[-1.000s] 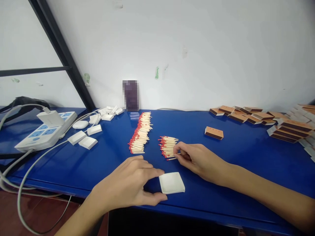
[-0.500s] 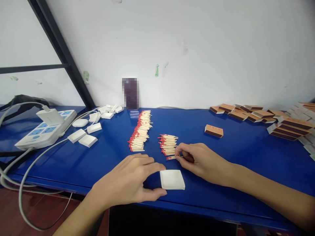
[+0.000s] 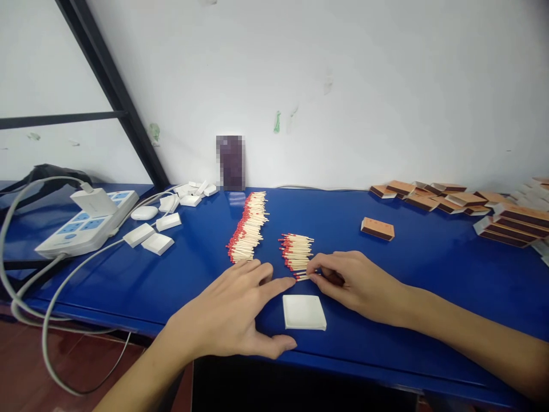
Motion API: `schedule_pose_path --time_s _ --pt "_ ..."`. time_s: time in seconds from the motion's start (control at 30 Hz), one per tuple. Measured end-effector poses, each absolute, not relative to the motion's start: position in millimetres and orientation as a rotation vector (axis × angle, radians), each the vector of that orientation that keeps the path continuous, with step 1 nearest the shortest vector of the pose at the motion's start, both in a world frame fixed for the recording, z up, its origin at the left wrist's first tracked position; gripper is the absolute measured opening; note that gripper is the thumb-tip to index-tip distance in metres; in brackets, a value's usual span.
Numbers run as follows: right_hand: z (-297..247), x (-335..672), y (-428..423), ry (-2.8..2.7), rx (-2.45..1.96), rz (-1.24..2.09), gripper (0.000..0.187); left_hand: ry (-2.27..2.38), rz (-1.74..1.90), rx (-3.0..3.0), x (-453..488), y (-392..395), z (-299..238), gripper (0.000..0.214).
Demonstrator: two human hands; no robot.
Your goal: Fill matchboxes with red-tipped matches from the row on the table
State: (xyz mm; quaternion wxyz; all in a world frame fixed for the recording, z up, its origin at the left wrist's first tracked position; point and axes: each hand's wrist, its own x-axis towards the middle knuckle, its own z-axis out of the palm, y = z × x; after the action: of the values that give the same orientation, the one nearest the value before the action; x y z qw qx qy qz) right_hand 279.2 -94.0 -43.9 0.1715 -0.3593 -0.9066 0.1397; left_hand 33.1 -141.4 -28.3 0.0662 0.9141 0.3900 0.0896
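Note:
My left hand [image 3: 231,315] lies flat on the blue table [image 3: 429,269] with its fingers spread, the index fingertip touching the red tips at the near end of the small bunch of matches [image 3: 297,253]. My right hand [image 3: 351,280] pinches the wooden ends of the nearest matches in that bunch. A white empty matchbox tray [image 3: 303,312] lies just in front of both hands, touched by neither. A longer row of red-tipped matches [image 3: 249,228] runs away from me on the left of the bunch.
One brown matchbox sleeve [image 3: 377,228] lies alone at right of centre; many more [image 3: 463,203] are heaped at the far right. White trays [image 3: 158,243] and a power strip [image 3: 88,222] with grey cables sit at left. The table's front edge is close to my wrists.
My left hand has let go of the white tray and slid forward, its fingers stretching out to the match tips. My right hand stays pinched at the bunch's near end.

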Motion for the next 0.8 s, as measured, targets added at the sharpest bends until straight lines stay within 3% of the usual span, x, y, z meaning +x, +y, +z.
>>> schedule_pose_path --time_s 0.8 --pt "-42.3 273.9 -90.4 -2.496 -0.984 0.355 0.016 1.183 0.283 2.739 30.9 -141.4 -26.3 0.06"
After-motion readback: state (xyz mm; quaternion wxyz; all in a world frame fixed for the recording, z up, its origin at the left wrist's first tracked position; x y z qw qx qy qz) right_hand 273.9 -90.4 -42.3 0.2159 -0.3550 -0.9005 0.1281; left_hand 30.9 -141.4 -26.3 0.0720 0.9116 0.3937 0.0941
